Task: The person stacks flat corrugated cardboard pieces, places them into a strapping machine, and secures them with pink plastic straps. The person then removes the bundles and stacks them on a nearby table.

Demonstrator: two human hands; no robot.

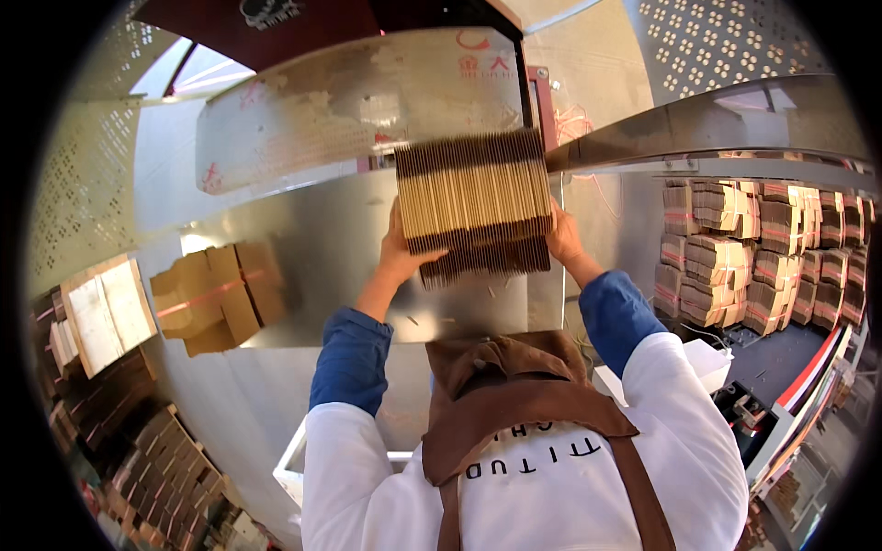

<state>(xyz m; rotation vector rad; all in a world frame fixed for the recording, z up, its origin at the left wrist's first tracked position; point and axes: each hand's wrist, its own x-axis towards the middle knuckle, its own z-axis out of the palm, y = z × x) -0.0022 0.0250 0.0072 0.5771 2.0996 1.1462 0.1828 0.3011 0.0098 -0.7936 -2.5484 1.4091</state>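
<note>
A thick stack of folded brown cardboard sheets [473,197] stands on edge over the metal worktop [322,266], its many edges facing up. My left hand [402,255] presses against the stack's left side, the thumb lying along its near lower edge. On the opposite side my right hand [564,239] grips the stack, its fingers partly hidden behind the cardboard. Both hands squeeze the sheets together between them. Just beyond the stack is a metal-topped machine [367,92] with red markings.
A strapped cardboard bundle [216,298] sits at the worktop's left end. Many strapped bundles [763,257] are piled at the right, below a long metal rail [707,119]. More stacked cardboard [165,468] stands at the lower left. Small scraps lie on the near worktop.
</note>
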